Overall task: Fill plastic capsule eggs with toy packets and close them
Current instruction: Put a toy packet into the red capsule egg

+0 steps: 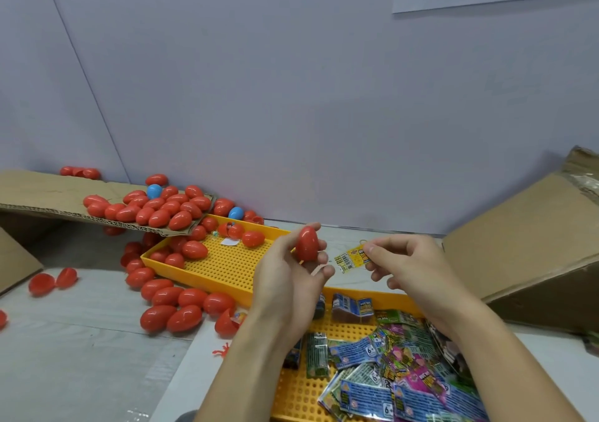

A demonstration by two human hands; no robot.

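Just beside the right hand's (400, 261) pinched packet (351, 258), the left hand (288, 271) grips a red egg (307, 244).

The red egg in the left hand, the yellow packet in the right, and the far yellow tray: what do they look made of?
Red egg: glossy hard plastic, judging by its highlight. Yellow packet: thin printed film or foil, likely plastic; it looks flat and flimsy. Far yellow tray: rigid moulded plastic, matte, with a perforated grid floor. The left hand holds the egg; the right hand pinches the packet.
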